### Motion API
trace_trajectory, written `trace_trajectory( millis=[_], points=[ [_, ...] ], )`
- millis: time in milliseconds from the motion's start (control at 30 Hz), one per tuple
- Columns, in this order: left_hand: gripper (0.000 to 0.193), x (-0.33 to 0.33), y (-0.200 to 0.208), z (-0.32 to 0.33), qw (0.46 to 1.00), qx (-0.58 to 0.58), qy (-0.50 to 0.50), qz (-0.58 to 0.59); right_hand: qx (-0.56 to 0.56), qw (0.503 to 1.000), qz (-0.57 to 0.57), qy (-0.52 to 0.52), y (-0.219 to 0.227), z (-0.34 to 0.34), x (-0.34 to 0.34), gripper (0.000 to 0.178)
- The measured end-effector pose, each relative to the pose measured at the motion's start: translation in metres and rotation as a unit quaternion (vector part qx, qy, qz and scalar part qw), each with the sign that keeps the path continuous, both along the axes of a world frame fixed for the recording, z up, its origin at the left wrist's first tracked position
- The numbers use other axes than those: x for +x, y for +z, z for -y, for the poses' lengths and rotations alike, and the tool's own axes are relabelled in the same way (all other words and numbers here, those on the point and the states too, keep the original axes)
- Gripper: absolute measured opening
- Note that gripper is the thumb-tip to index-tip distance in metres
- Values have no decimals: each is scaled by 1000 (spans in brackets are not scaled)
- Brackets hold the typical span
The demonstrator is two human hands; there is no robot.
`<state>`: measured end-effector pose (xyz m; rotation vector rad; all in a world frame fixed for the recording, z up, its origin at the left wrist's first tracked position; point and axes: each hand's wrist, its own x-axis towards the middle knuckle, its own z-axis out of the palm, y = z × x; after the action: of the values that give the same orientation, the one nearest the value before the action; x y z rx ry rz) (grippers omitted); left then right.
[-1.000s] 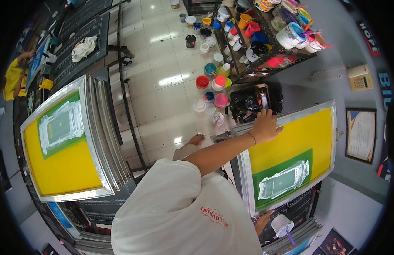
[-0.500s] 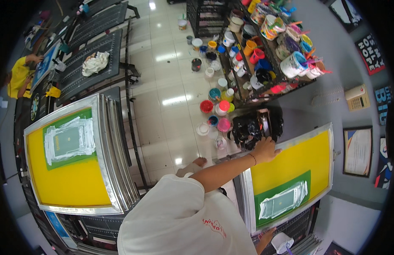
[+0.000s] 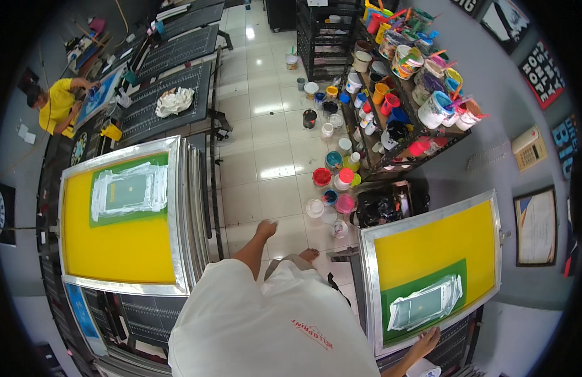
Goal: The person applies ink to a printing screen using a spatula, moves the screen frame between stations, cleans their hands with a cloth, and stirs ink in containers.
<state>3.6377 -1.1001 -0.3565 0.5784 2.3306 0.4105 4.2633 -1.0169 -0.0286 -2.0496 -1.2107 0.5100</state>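
Note:
My left hand (image 3: pixel 266 229) hangs over the tiled floor between the two screen stacks, loosely open, with nothing visible in it. Its fingers are slightly blurred. My right hand (image 3: pixel 425 342) is at the near edge of the right-hand silk screen (image 3: pixel 434 232), its fingers loosely apart beside the metal frame; whether they touch it is hard to tell. This screen has yellow mesh and a green patch, on which white tape frames a rectangle. Just below my right hand is a white tub (image 3: pixel 424 369), partly hidden by my forearm and cut by the picture's edge.
To my left stands a stack of screens topped by a similar yellow one (image 3: pixel 118 251). Paint tubs (image 3: pixel 322 177) line the floor beside a loaded rack (image 3: pixel 391 151). A crumpled white cloth (image 3: pixel 174 102) lies on a dark print table. A person in yellow (image 3: pixel 57 107) works at the far left.
My left hand has come off the far edge of the right-hand screen and swung left over the floor. My right hand has risen from beside the tub to the screen's near edge.

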Motion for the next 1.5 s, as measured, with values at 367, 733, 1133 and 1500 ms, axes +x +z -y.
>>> trace_trajectory(
  millis=[367, 733, 1133, 1500],
  points=[
    [56, 55, 29, 109, 966, -148, 83, 196, -13, 995, -64, 76, 2, -11, -17, 46],
    [58, 14, 62, 10, 992, 72, -5, 104, 32, 975, -159, 154, 29, -34, -102, 38],
    [51, -123, 93, -52, 963, 97, 136, 211, -36, 899, -302, 316, 63, -123, -323, 32],
    [59, -358, 54, -206, 964, 70, 115, 229, -324, 782, -63, 528, -92, -336, -624, 31]
  ],
)
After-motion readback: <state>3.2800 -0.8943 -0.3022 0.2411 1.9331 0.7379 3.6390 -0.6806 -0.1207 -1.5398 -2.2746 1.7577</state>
